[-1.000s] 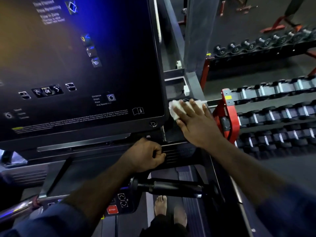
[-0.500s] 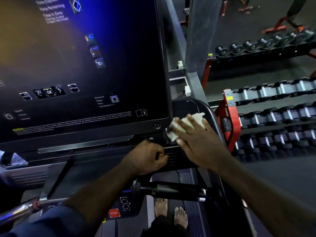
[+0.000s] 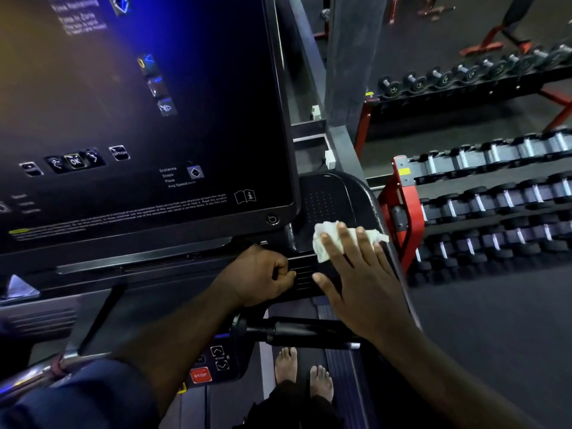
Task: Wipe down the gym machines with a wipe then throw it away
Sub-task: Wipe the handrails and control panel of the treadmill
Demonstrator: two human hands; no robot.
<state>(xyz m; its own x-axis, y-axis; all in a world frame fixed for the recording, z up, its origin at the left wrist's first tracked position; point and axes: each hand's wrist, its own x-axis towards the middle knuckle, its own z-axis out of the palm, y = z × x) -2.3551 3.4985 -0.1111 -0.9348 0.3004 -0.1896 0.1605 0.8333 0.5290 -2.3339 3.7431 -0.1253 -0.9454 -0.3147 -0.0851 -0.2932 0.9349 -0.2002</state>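
Note:
I stand on a treadmill whose big dark console screen (image 3: 148,113) fills the left of the view. My right hand (image 3: 365,283) presses a crumpled white wipe (image 3: 323,241) with flat, straight fingers onto the near end of the black side tray (image 3: 322,196) just right of the screen. My left hand (image 3: 260,274) is curled into a fist against the console's front edge below the screen's corner, with nothing visible in it.
A black handlebar grip (image 3: 309,331) juts out below my hands, beside a panel with a red stop button (image 3: 200,374). My bare feet (image 3: 288,363) are on the belt. To the right, a red-framed rack (image 3: 405,209) carries several dumbbells, with dark floor around it.
My right hand has slid the wipe from the far end of the side tray toward me, uncovering the tray's dotted surface. My left fist has stayed in place.

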